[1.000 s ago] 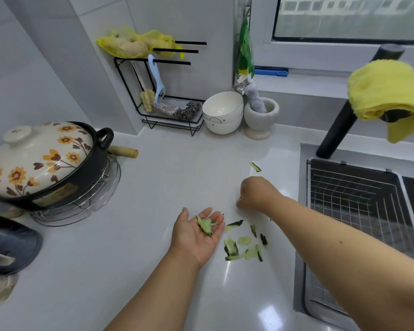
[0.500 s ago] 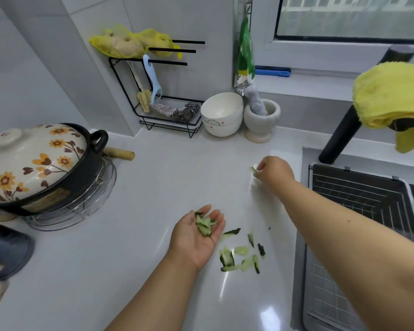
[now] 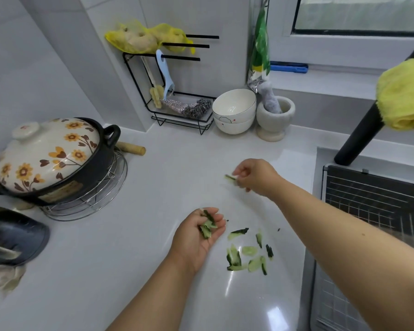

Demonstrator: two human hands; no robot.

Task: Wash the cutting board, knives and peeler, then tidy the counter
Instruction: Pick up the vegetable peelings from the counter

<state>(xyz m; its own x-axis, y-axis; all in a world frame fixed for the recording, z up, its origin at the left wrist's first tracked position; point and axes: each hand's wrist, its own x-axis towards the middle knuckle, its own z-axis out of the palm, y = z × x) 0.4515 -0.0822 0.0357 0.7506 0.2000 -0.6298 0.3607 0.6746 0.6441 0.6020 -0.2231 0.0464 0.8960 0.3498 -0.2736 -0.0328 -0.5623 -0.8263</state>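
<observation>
My left hand (image 3: 198,237) lies palm up on the white counter (image 3: 120,263), its fingers cupped round a small heap of green cucumber peels (image 3: 207,225). My right hand (image 3: 253,175) hovers farther back and pinches a single peel (image 3: 230,177) between thumb and fingers. Several loose peels (image 3: 247,253) lie on the counter just right of my left hand. A blue peeler (image 3: 165,72) hangs on the black wire rack (image 3: 177,115) at the back wall.
A flowered clay pot (image 3: 48,158) on a wire trivet stands at left. Stacked white bowls (image 3: 234,111) and a stone mortar (image 3: 274,118) stand at the back. At right is the sink with a black drain rack (image 3: 373,201) and a faucet (image 3: 359,137) bearing a yellow cloth (image 3: 404,91).
My right hand reached back to the lone peel farther up the counter and picked it up, and now carries it toward my left hand. My left hand stayed put, fingers curling more.
</observation>
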